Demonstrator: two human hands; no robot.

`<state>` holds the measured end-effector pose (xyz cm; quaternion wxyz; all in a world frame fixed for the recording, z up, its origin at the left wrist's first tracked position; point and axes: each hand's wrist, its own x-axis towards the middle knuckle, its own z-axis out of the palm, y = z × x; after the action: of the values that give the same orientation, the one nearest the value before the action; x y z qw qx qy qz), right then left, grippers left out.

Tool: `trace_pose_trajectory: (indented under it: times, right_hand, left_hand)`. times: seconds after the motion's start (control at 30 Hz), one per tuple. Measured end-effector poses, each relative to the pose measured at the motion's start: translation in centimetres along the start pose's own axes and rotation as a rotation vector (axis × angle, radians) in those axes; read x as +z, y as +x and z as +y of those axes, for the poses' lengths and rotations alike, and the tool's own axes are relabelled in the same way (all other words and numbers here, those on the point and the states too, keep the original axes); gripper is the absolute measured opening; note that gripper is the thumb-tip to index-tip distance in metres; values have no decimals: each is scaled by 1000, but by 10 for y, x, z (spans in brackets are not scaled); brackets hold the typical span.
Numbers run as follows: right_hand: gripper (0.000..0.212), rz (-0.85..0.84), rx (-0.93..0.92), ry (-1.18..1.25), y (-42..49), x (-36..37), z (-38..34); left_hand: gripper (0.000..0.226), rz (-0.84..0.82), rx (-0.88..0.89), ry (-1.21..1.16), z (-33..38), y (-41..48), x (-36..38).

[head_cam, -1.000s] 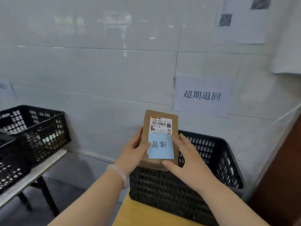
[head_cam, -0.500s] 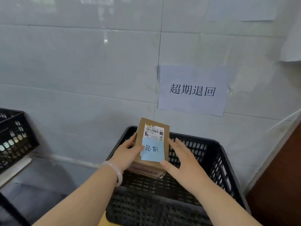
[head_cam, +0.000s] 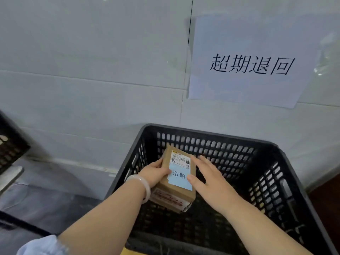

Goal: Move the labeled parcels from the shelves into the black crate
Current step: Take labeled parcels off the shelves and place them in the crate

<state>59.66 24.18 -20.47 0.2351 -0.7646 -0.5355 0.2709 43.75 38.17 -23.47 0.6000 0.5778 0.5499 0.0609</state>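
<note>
At about seven o'clock, at the frame's bottom edge, a pale blue sleeve (head_cam: 41, 245) shows, and both bare forearms reach up from there toward the centre. A sliver of yellow counter (head_cam: 127, 252) peeks out at six o'clock under the near wall of the black crate (head_cam: 211, 134). The left wrist wears a pale bracelet (head_cam: 142, 183).

The left hand (head_cam: 156, 173) grips the parcel (head_cam: 172, 196) from its nine o'clock side, fingers curled round the edge and the thumb lying on top. The right hand (head_cam: 211, 183) lies flat and spread against the three o'clock side, fingers straight, with the thumb tip touching the edge of the blue note (head_cam: 179, 178).

The parcel is a brown cardboard box, tilted slightly and sitting inside the crate's opening below the rim, toward its left wall. Whether it rests on the crate's floor cannot be told. On top sit the handwritten blue note and, just beyond it, a white shipping label (head_cam: 181, 158) with barcodes.

Behind the crate rises a pale tiled wall (head_cam: 92, 70). A paper sign (head_cam: 248, 65) with four printed characters hangs at one o'clock. At nine o'clock, well apart, the corner of a second black crate (head_cam: 11, 144) cuts in.
</note>
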Motion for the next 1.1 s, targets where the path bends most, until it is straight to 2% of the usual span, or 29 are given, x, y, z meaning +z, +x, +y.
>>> trace_pose_trajectory:
  times: [0.17,0.33,0.47,0.53,0.63,0.73,0.83,0.93,1.03,1.1]
  right_hand:
    - [66,-74,91,-52,32,15,12]
    - [65,-125,155,-7,49,26,27]
    - [63,-138,181,44,52,29,36]
    - [63,-138,195,57,53,28,38]
    - [63,-151,196,64,53,28,38]
    - [63,-154,181,66,53,29,38]
    - [64,-161,184,69,53,29,38]
    - [64,-165,184,75,51,28,39]
    - [66,-163,179,51,52,27,40]
    - [68,-166,179,18,52,26,41]
  left_hand:
    - [75,-39,-81,13,-10,44,3]
    - [82,-104,-146,-105,-29,74,0]
    - [69,-123,-156,-259,-41,81,2]
    - [62,-82,-168,-276,-46,88,1]
    - [58,45,-163,-87,-56,93,0]
    - [62,91,-123,133,-55,88,0]
    - [87,67,-43,327,-53,85,1]
    - [116,-9,-8,641,-44,75,14]
    - [127,-45,-49,889,-40,72,30]
    - [129,-30,-78,936,-40,74,36]
